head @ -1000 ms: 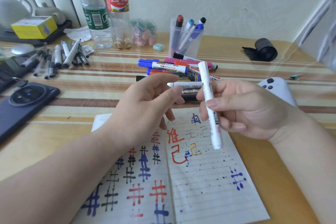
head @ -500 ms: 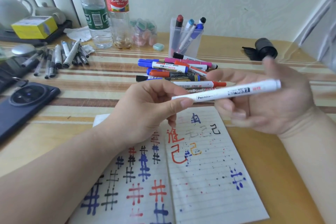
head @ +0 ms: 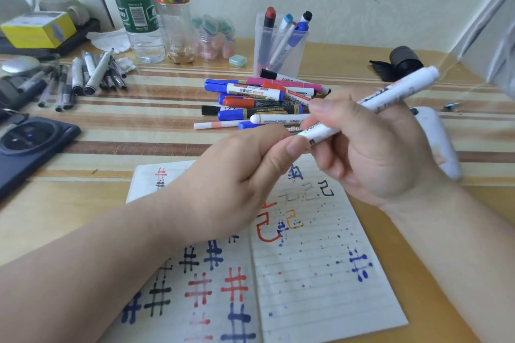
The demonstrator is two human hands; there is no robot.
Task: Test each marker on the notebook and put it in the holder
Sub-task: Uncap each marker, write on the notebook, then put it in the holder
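The near end of the white marker [head: 398, 90] is hidden from me, pinched inside my left hand [head: 237, 184]. My right hand [head: 373, 156] curls round the barrel. The smooth round marker slants toward two o'clock, above the lined notebook [head: 320, 281], the translucent holder [head: 278, 47] at twelve.

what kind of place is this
Probably a desk at home, perhaps a study corner: a striped table against a wall, with a pile of markers, an open notebook and drink bottles.
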